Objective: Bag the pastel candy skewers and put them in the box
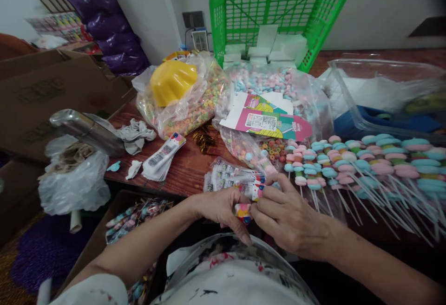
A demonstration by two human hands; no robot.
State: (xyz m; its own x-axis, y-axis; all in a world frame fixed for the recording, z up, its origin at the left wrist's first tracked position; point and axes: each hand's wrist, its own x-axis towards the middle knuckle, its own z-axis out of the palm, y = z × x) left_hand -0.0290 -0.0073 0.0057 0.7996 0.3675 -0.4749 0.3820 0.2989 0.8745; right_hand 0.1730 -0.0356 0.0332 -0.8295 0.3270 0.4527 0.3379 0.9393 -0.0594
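Observation:
My left hand and my right hand meet at the front edge of the wooden table. Both pinch a small clear printed wrapper with a colourful candy piece at its lower end. The fingers of both hands are closed on it. Just behind the hands lies a stack of the same printed wrappers. A row of candy skewers with pink, blue and green rings on white sticks lies to the right of my right hand.
Bags of cereal rings with a yellow scoop, a bag of pastel candy, a green basket, a clear tub, a label stack, a box of wrapped pieces and cardboard boxes surround me.

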